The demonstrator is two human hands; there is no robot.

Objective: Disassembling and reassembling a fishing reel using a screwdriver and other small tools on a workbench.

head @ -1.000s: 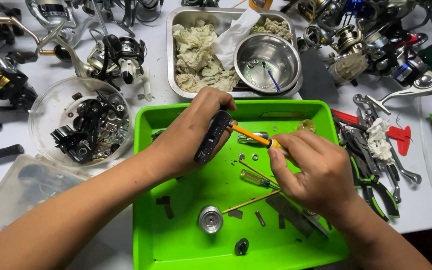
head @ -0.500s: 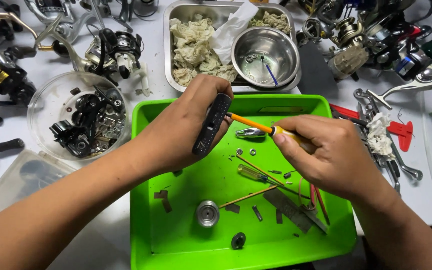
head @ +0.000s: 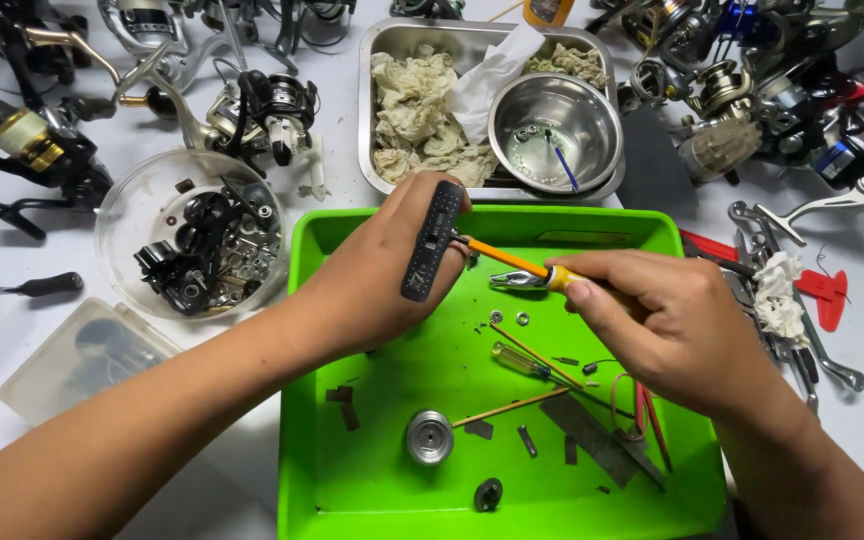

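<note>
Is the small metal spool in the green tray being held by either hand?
No, the spool lies loose on the green tray, apart from both hands.

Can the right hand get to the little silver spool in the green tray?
Probably yes, but not right away. The spool lies uncovered on the tray floor, below and beside the right hand, with only small loose parts between. That hand is full, though: it grips an orange screwdriver.

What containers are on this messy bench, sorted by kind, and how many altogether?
Green plastic tray: 1
Rectangular steel pan with rags: 1
Round steel bowl: 1
Clear round bowl of dark parts: 1
Clear flat lid or box: 1
Total: 5

The left hand holds a black part over the tray; the right hand works it with an orange-handled tool.
</note>
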